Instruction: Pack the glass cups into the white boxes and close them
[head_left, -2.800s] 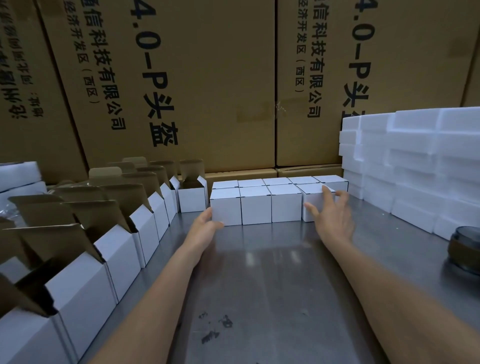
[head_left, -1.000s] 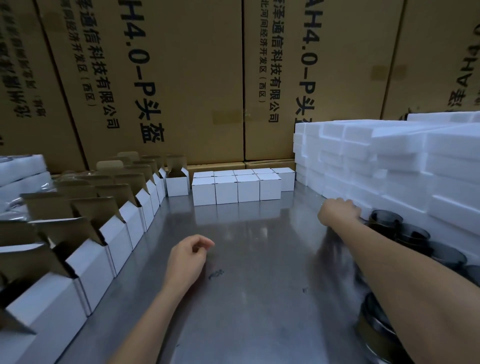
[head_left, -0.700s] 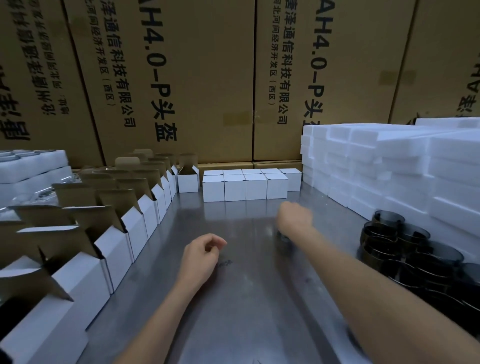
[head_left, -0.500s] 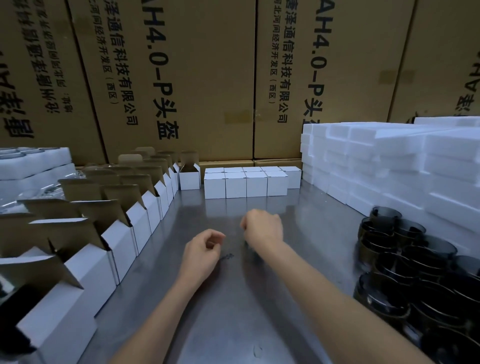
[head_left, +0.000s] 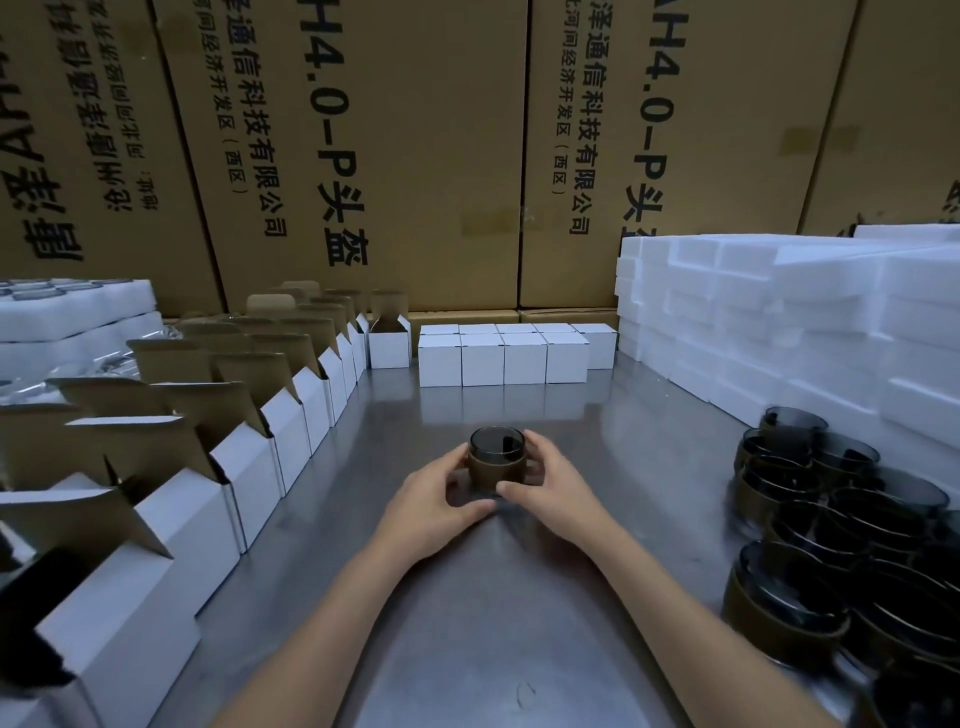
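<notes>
One head-worn wide-angle view looks forward and down along the steel table (head_left: 597, 415). Forearms enter from the near edge; cardboard cartons (head_left: 415, 156) wall the far end.

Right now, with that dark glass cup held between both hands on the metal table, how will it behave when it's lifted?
The glass cup looks rigid and probably breakable. Its smooth wall may be slippery, though the brown band might add grip. It is short and wide, so it seems unlikely to tip on the table.
</notes>
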